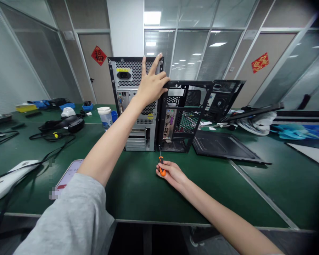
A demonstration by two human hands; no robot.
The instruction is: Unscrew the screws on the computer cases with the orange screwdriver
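Two desktop computer cases stand side by side with their backs towards me: a taller grey-backed computer case (135, 122) and a shorter black computer case (182, 136) with open bays. My left hand (152, 85) lies with fingers spread against the upper right of the taller case, touching its back and edge near the shorter one. Low in front, my right hand (172, 172) is closed around an orange and black screwdriver (162, 166). The screwdriver's shaft points up, its tip at the lower edge where the two cases meet. Whether it sits in a screw I cannot tell.
A black side panel (225, 147) lies flat on the green table (138, 198), right of the cases. Behind it stands another black case (222, 101). On the left are a lidded cup (105, 115), a phone (69, 173), a white device (13, 177) and black cables.
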